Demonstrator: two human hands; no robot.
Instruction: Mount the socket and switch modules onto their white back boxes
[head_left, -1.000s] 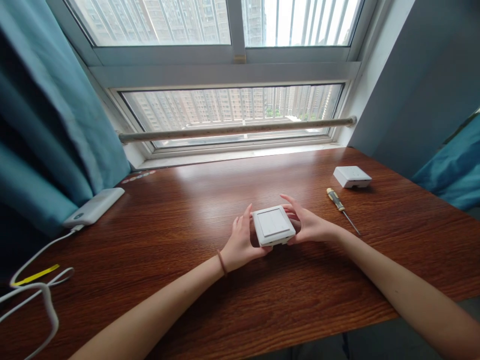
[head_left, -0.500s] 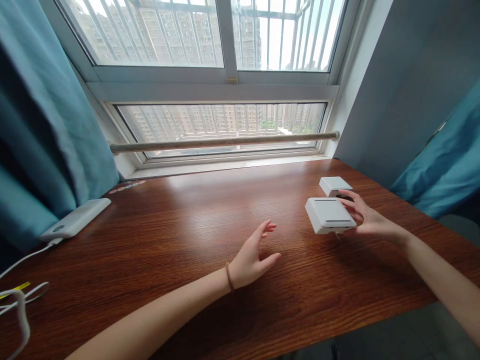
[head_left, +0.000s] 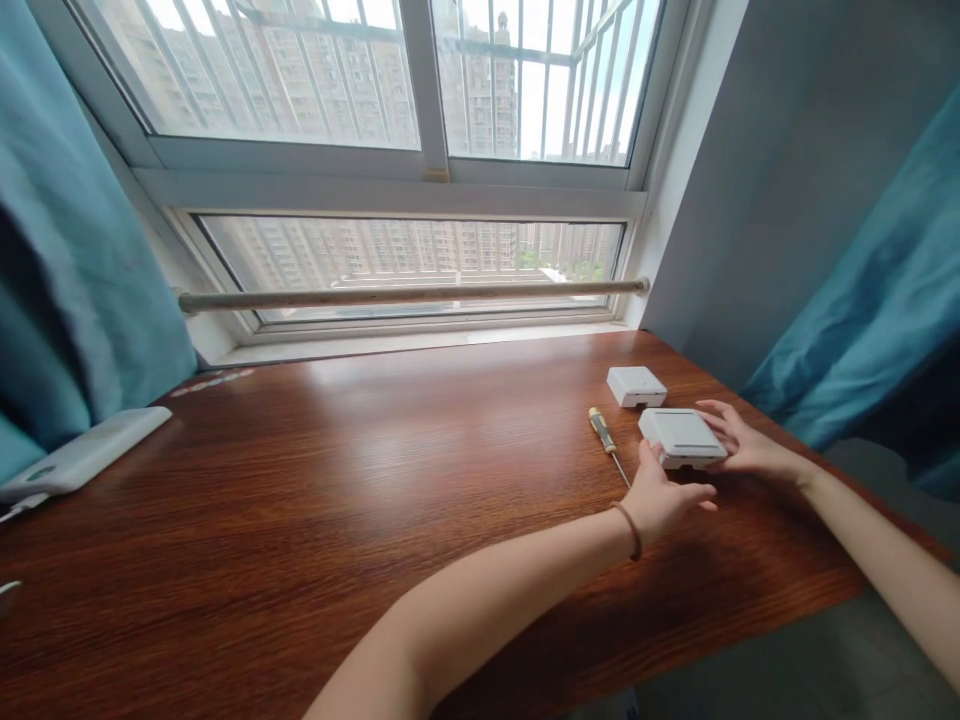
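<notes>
A flat white box (head_left: 684, 437) with dark slots along its top is at the right part of the table. My right hand (head_left: 746, 448) grips its right side, with the fingers partly hidden behind it. At the front left corner of the box is my left hand (head_left: 664, 500), fingers and thumb apart; whether it touches the box I cannot tell. Just left of the box lies a screwdriver (head_left: 602, 430) with a yellow and grey handle, its tip hidden by my left hand. A second, smaller white box (head_left: 636, 386) rests behind.
The brown wooden table (head_left: 360, 480) runs up to a window with a horizontal rail (head_left: 420, 297). A white power strip or similar long white device (head_left: 90, 455) with a cable lies at the far left, beside a blue curtain (head_left: 82, 250). Another blue curtain (head_left: 862, 300) hangs at right.
My left hand has moved right to the larger white box, which my right hand still holds. The screwdriver, hidden before, now shows. The view has turned slightly to the right.
</notes>
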